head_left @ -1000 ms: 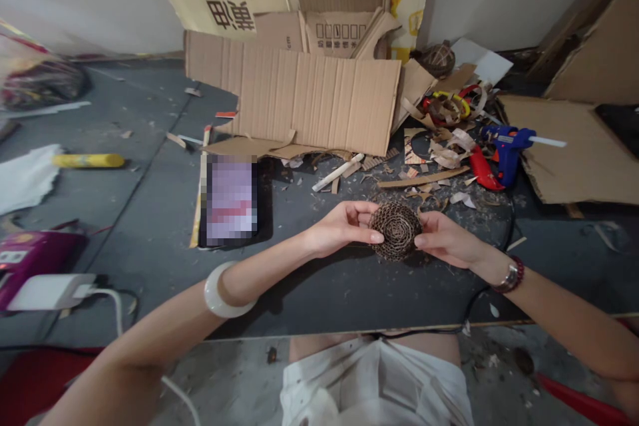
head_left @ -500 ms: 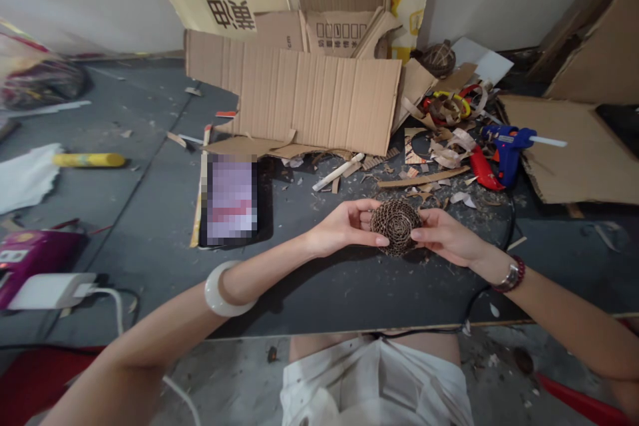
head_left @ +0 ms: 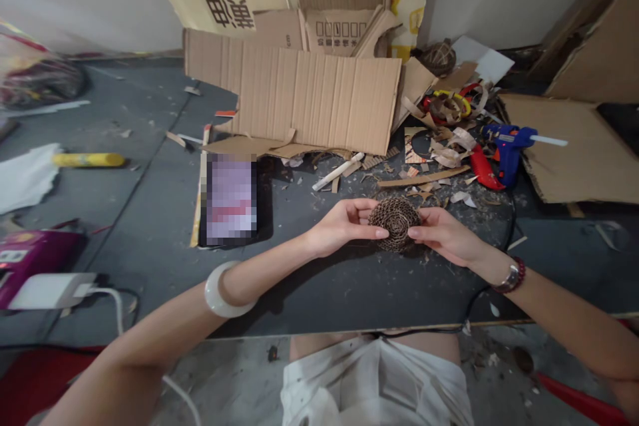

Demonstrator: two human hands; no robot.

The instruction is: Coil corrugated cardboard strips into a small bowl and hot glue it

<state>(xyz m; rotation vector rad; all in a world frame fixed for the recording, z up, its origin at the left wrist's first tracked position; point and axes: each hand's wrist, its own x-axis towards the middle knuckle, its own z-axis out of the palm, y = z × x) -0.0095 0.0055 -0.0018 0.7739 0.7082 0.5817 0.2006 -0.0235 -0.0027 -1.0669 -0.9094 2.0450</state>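
Observation:
I hold a round coil of rolled corrugated cardboard (head_left: 396,218) between both hands, just above the dark table (head_left: 319,293). My left hand (head_left: 344,226) grips its left side, thumb pressed on the front face. My right hand (head_left: 442,234) grips the right side, thumb also on the face. The coil is tilted, with its top leaning away from me. A white bangle circles my left wrist; a watch and a bead bracelet are on my right.
A phone (head_left: 231,200) lies left of my hands. Behind are cardboard sheets (head_left: 309,96), strips and scraps (head_left: 424,178), a blue glue gun (head_left: 509,146) with its black cord, and a red tool (head_left: 480,170). A white charger (head_left: 50,289) and yellow tube (head_left: 88,160) lie at left.
The coil has tipped back from facing me to a flatter tilt. Both thumbs have slid in over its face, closer together.

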